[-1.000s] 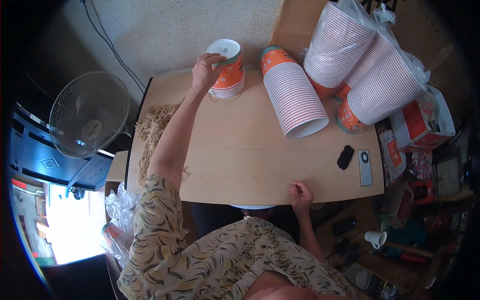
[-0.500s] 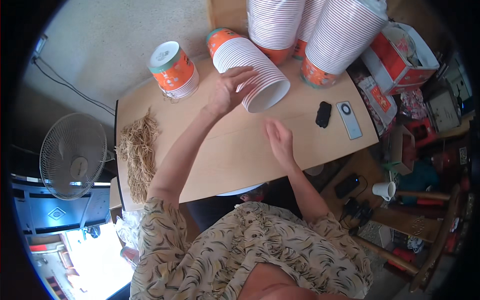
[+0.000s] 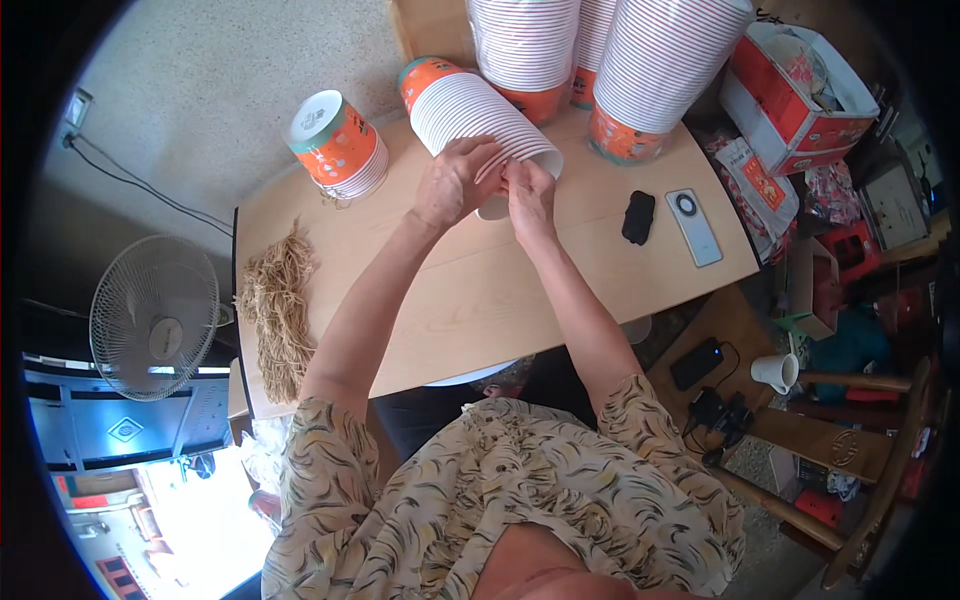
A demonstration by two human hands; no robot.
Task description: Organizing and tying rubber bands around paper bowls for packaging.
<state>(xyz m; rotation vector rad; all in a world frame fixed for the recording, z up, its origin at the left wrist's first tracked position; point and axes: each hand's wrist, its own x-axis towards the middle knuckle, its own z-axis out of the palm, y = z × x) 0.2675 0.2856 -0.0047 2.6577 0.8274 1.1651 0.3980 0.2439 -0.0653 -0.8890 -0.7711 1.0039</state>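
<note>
A long stack of nested paper tubs, white-rimmed with an orange and green end, lies on its side on the table, its mouth angled toward me. My left hand has its fingers bent over the rims near the open end. Against it, my right hand pinches at the rim of the endmost tubs; the fingertips partly hide what they grip. A short upside-down stack of the same tubs stands at the back left, with a strand of string around its lower rims. A bundle of tan strings lies along the left edge.
Tall plastic-wrapped tub stacks stand at the back. A black pouch-like object and a silver phone lie on the right of the wooden table. A fan is at left, a red-white box at right.
My right hand has moved up and left from above the bare table to the stack's mouth, meeting my left hand. The left hand has shifted slightly down along the rims.
</note>
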